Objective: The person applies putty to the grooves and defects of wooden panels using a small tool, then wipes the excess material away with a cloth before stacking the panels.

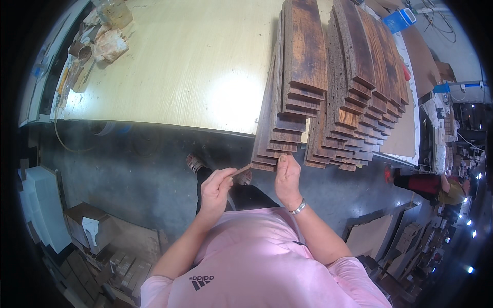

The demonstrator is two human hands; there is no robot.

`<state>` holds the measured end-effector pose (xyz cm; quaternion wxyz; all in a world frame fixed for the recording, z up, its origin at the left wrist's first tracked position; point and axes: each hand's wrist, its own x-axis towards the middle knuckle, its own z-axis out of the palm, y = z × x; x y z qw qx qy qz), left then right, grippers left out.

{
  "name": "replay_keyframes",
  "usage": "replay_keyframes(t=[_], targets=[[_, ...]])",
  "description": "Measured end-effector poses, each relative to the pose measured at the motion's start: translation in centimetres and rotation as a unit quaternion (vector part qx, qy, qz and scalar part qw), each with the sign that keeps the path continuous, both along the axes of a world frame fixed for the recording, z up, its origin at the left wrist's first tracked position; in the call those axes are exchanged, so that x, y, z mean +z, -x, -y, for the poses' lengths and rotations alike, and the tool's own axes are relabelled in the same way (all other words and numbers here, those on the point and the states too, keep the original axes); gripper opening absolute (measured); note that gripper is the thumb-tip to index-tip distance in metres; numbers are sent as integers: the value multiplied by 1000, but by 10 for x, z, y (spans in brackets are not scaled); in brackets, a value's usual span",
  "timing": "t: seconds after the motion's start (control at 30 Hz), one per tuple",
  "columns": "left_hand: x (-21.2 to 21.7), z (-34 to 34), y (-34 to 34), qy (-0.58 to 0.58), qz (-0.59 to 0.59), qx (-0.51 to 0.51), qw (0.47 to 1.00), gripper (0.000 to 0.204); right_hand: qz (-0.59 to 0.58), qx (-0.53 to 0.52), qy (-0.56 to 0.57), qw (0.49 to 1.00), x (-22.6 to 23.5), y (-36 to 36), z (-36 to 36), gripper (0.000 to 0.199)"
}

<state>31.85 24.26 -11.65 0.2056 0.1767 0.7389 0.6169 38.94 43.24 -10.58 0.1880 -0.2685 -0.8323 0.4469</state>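
Note:
My left hand [216, 191] is closed in a pinch on a thin brown strip [242, 170], whose far end meets the near corner of a stack of boards. My right hand [288, 178] has its fingers curled and its thumb on the near end of a low dark brown board [277, 154] in that stack; the fingertips are partly hidden. The left stack of wood-grained boards [306, 54] is stepped, its lower boards jutting out past the table edge toward me. Beside it on the right lie more stepped stacks of similar boards [354, 56].
The stacks stand on a pale wood-topped table [179, 66]. A crumpled paper bundle [110, 46] and a jar [117, 13] sit at its far left. A blue container [399, 20] is at the far right. Cartons [90, 223] stand behind me at left; another person [447, 190] is at right.

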Motion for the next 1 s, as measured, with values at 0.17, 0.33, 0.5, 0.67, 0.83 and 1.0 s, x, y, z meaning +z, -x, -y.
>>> replay_keyframes(t=[0.17,0.33,0.5,0.67,0.83,1.0], targets=[[11,-1,4,43,-99,-12,994,22,-5,-1,0,1000,0,0,0,35],[12,1,8,55,-214,-18,975,24,-11,1,0,1000,1,1,0,35],[20,1,7,86,-298,-30,950,31,4,3,0,1000,-3,-2,-1,35],[23,1,6,100,-326,-33,940,33,-6,3,7,1000,0,0,0,35],[29,1,8,102,-330,-36,938,32,-29,1,-5,1000,-1,2,-1,39],[31,5,10,113,-343,-32,932,30,-45,3,-9,999,-3,2,0,42]])
